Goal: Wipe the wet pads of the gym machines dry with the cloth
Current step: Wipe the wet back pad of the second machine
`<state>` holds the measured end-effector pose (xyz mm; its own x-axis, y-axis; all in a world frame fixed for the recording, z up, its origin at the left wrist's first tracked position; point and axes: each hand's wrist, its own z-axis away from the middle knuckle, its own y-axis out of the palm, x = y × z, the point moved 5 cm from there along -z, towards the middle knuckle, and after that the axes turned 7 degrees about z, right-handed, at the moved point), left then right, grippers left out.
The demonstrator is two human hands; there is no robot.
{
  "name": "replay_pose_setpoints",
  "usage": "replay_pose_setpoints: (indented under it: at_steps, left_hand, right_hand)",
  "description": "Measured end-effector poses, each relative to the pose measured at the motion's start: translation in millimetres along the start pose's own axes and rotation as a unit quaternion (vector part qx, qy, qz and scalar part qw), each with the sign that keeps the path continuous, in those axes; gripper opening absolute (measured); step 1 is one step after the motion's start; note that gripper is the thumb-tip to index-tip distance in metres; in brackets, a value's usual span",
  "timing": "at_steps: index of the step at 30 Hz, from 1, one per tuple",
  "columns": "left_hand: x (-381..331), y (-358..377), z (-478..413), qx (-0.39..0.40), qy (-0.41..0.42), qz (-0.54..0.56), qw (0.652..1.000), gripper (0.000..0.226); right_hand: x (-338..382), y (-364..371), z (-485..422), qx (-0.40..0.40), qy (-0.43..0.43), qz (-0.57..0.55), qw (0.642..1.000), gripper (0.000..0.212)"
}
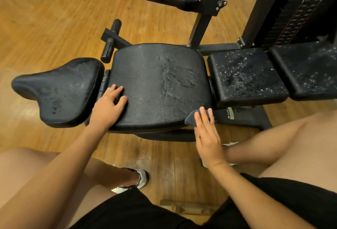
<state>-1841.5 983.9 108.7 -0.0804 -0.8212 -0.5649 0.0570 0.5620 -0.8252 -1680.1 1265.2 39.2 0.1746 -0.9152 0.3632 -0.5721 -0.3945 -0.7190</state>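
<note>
Cloth [193, 117]: dark, at near right corner of middle pad [145, 101], under right hand [207, 137], fingers straight and flat on it.
Left hand [107, 104]: fingers spread, bracing pad's left edge.
Damp streaks [175, 79]: better to overlap strokes here and press evenly.
Droplet pad [246, 75]: beaded with water, probably next.

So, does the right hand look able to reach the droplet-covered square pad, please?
Probably yes: the right hand, on the cloth, is beside the square pad, with nothing between them.
</note>
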Motion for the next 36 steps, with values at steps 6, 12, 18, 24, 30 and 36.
replay_pose_setpoints:
  at_steps: [6, 12, 18, 24, 30, 36]
  left_hand:
    - [2, 0, -3, 0.004, 0.001, -0.001, 1.000, 0.052]
    - [2, -1, -3, 0.006, -0.008, -0.004, 1.000, 0.053]
    - [4, -1, -3, 0.000, -0.011, 0.006, 1.000, 0.053]
    - [4, 0, -5, 0.008, -0.005, -0.014, 1.000, 0.053]
    - [7, 2, -5, 0.007, -0.004, -0.014, 1.000, 0.052]
    - [8, 1, -5, 0.000, 0.001, -0.015, 1.000, 0.053]
  right_hand:
    - [-44, -22, -30, 0.126, -0.363, 0.145, 0.912, 0.052]
    - [-64, -37, -66, 0.182, -0.559, 0.166, 0.792, 0.050]
    - [-41, -28, -71, 0.194, -0.598, 0.121, 0.768, 0.044]
    - [3, -9, -58, 0.162, -0.573, 0.095, 0.797, 0.042]
    - [-8, -15, -64, 0.179, -0.592, 0.101, 0.779, 0.046]
    - [-5, -13, -66, 0.181, -0.581, 0.095, 0.788, 0.045]
